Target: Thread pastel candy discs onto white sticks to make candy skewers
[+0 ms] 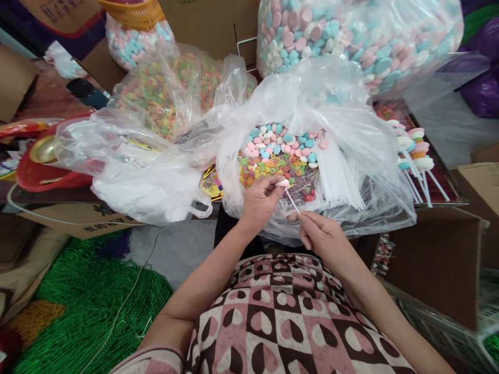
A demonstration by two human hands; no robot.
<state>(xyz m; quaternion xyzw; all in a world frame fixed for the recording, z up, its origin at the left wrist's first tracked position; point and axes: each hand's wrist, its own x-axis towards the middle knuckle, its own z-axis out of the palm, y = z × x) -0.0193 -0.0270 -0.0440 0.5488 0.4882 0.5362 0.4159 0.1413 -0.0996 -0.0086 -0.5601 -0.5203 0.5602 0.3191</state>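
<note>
Between the fingertips of my left hand [263, 200] is a pink and white marshmallow [283, 183]. My right hand [317, 228] pinches the lower end of a thin white stick [293, 201], whose upper end meets the marshmallow; how deep it goes in I cannot tell. Just beyond my hands lie small colourful ring candies [273, 169] and a heap of pink, blue and white marshmallows [278, 139] on clear plastic. A bundle of white sticks [335, 174] lies to the right of them.
Finished-looking marshmallow skewers [417, 150] lie at the table's right edge. Behind stand a large bag of marshmallows [312, 41] and a bag of ring candies [167, 93]. A red basin [50, 176] is at left, an open cardboard box [432, 265] at lower right.
</note>
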